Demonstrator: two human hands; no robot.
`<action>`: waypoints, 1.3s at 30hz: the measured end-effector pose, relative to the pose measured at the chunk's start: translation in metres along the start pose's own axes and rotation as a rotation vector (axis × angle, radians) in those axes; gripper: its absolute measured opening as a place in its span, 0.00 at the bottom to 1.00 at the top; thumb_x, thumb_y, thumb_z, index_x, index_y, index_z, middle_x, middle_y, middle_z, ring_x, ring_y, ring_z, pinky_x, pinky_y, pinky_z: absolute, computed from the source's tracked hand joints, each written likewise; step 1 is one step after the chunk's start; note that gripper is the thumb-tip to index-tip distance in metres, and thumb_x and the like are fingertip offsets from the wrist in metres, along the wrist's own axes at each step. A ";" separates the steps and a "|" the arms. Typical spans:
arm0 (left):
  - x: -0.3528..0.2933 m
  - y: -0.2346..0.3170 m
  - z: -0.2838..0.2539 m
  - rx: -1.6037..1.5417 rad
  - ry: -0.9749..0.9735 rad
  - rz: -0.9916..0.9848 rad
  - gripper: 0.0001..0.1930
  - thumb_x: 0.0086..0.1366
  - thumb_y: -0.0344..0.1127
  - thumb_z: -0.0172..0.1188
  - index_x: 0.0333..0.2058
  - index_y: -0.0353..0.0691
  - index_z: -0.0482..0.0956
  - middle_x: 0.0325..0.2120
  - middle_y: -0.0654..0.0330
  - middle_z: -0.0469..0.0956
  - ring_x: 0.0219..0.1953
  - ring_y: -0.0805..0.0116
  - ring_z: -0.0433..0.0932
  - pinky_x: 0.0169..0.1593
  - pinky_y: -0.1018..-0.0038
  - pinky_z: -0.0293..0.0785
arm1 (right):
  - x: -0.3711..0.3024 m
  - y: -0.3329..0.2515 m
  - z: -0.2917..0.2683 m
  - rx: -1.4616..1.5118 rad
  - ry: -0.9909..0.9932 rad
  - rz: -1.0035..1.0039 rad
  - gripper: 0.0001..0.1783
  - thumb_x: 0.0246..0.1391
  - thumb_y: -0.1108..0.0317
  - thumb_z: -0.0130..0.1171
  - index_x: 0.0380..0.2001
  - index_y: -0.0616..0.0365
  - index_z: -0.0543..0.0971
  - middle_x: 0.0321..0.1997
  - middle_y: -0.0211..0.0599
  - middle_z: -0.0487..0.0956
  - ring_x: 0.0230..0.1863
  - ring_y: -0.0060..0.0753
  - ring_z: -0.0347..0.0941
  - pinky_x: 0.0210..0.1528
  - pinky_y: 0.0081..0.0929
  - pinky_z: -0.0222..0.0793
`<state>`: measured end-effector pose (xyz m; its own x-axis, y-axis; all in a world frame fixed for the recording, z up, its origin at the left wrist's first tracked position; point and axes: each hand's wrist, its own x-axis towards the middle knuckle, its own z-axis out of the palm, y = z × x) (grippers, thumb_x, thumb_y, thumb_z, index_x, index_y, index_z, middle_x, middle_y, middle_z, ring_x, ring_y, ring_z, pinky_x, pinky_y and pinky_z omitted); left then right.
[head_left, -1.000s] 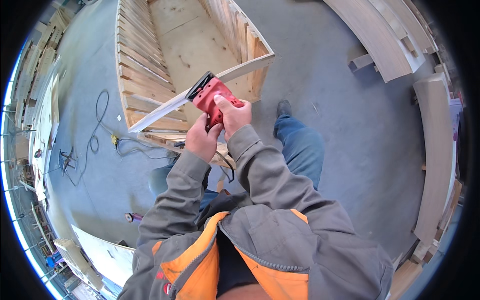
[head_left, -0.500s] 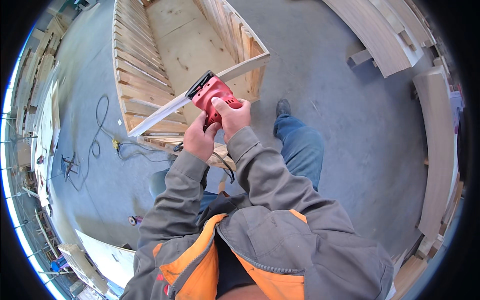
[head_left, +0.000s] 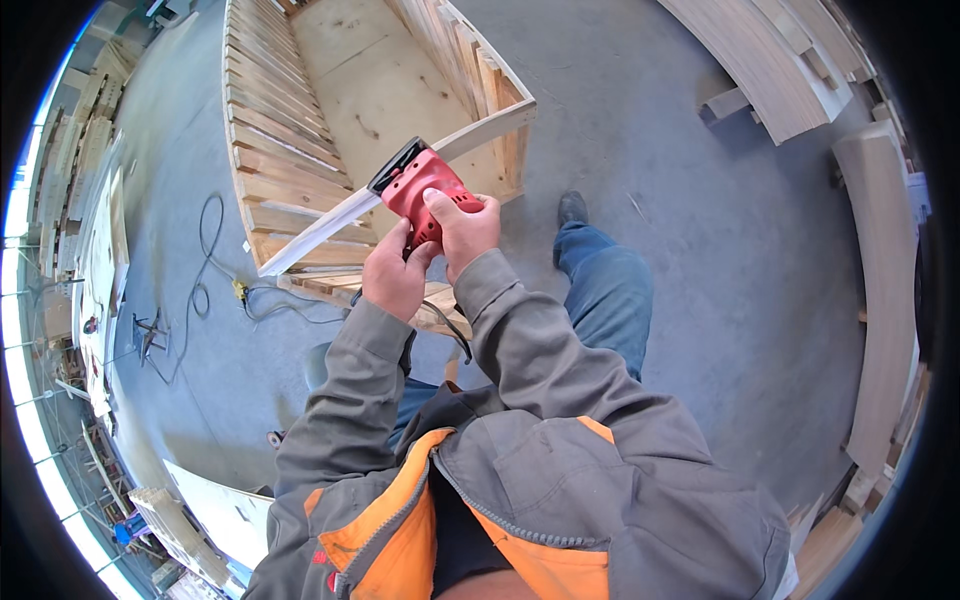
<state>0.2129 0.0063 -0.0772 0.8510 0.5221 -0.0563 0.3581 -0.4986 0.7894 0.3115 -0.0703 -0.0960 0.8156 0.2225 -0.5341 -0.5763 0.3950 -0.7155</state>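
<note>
Both my hands are closed on a red electric sander (head_left: 430, 183) with a black pad at its upper end. My right hand (head_left: 468, 235) wraps its right side, thumb lying along the top of the body. Fingers of my left hand (head_left: 396, 268) grip the lower left end, where a dark cord (head_left: 462, 337) hangs down. The sander is over the near top rail (head_left: 325, 228) of a long slatted wooden crate (head_left: 285, 150); whether its pad touches the rail, I cannot tell. Behind it shows the crate's plywood floor (head_left: 385, 85).
A dark cable with a yellow connector (head_left: 240, 290) lies looped on the grey floor at left. Stacked boards and curved wooden panels (head_left: 875, 280) line the right side. White sheets (head_left: 215, 510) and lumber stand along the left. My leg (head_left: 605, 290) is right of the crate.
The view has shifted slightly, so the surroundings sit a little differently. My hands keep the same grip, and the sander has barely moved.
</note>
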 end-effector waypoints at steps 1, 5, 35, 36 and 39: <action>0.000 -0.001 -0.001 -0.002 0.003 0.001 0.25 0.70 0.31 0.65 0.61 0.24 0.72 0.46 0.48 0.85 0.46 0.67 0.84 0.51 0.71 0.79 | 0.000 -0.001 0.000 0.000 -0.001 0.004 0.45 0.47 0.61 0.78 0.59 0.71 0.63 0.52 0.53 0.74 0.47 0.37 0.78 0.44 0.32 0.82; -0.001 -0.001 -0.001 -0.007 0.007 0.014 0.25 0.70 0.30 0.65 0.61 0.24 0.72 0.46 0.48 0.85 0.46 0.67 0.84 0.50 0.71 0.79 | 0.001 0.000 -0.002 -0.029 -0.028 0.022 0.45 0.47 0.60 0.78 0.59 0.71 0.63 0.53 0.53 0.74 0.47 0.37 0.78 0.45 0.32 0.82; -0.008 -0.003 0.000 -0.005 0.033 0.017 0.26 0.68 0.27 0.65 0.62 0.23 0.71 0.47 0.46 0.84 0.46 0.65 0.85 0.49 0.70 0.81 | -0.004 0.003 0.001 -0.032 -0.014 0.010 0.42 0.47 0.62 0.78 0.56 0.70 0.65 0.51 0.51 0.76 0.45 0.36 0.79 0.44 0.32 0.81; 0.001 -0.001 0.007 -0.005 0.023 0.040 0.26 0.68 0.27 0.65 0.62 0.23 0.71 0.47 0.46 0.84 0.46 0.65 0.85 0.49 0.70 0.81 | 0.003 -0.002 -0.004 -0.025 0.017 -0.011 0.42 0.47 0.62 0.79 0.56 0.70 0.65 0.51 0.51 0.76 0.45 0.36 0.79 0.44 0.32 0.81; 0.032 -0.001 0.031 0.058 -0.035 0.146 0.26 0.66 0.29 0.66 0.61 0.25 0.73 0.47 0.42 0.83 0.45 0.57 0.86 0.49 0.67 0.81 | 0.029 -0.017 -0.020 0.047 0.106 -0.075 0.41 0.47 0.62 0.79 0.56 0.69 0.65 0.51 0.50 0.76 0.45 0.36 0.79 0.45 0.32 0.81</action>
<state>0.2522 0.0020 -0.0988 0.9081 0.4172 0.0351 0.2500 -0.6075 0.7540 0.3433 -0.0886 -0.1085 0.8449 0.0966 -0.5261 -0.5087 0.4488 -0.7347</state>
